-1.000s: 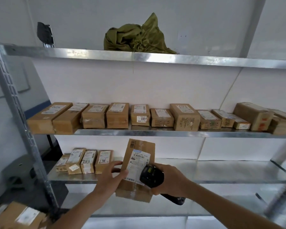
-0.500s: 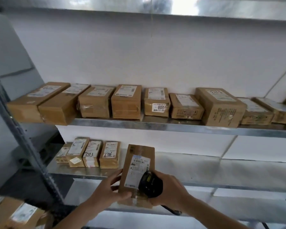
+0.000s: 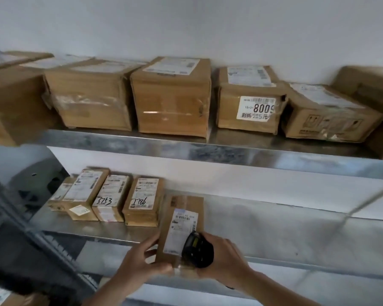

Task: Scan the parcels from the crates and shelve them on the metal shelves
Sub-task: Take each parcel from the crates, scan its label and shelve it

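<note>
Just right of the small boxes on the lower shelf, the left hand grips a labelled parcel by its lower left edge, while the right hand holds a black scanner against it.

lower shelf bare right of small boxes, upper shelf packed with parcels

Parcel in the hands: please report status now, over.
Left hand grips parcel by its lower left edge. Right hand holds scanner against its label. Parcel at lower shelf, beside box marked 7786; nothing blocking.
</note>
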The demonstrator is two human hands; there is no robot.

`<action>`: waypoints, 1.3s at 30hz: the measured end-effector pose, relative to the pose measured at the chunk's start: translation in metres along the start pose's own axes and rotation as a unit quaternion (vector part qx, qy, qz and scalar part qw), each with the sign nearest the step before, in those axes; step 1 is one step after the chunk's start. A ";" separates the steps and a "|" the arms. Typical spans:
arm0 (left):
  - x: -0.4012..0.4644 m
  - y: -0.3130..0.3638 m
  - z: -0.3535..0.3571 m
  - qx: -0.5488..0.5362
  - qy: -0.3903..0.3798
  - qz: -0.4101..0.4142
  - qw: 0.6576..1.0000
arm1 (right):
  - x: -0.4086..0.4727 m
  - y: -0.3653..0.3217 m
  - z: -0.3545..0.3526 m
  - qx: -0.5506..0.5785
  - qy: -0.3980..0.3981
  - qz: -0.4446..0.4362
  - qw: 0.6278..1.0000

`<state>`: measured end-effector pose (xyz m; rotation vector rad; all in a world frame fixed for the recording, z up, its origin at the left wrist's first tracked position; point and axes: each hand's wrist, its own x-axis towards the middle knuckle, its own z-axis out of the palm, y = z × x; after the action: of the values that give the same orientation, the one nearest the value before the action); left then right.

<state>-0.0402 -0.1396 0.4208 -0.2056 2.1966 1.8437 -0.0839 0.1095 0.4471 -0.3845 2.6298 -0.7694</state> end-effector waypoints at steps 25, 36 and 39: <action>0.037 -0.007 -0.019 0.083 0.138 0.046 0.986 | 0.052 -0.002 -0.001 -0.009 0.097 -0.012 0.995; -0.043 -0.032 -0.097 0.035 0.247 0.025 0.968 | 0.025 -0.097 0.006 -0.028 0.075 -0.136 0.987; -0.073 -0.052 -0.128 0.034 0.281 0.003 0.959 | 0.031 -0.136 0.044 -0.018 0.018 -0.163 0.986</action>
<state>0.0295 -0.2795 0.4127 -0.7960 2.6112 1.8754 -0.0722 -0.0322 0.4799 -0.8346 2.6515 -0.8338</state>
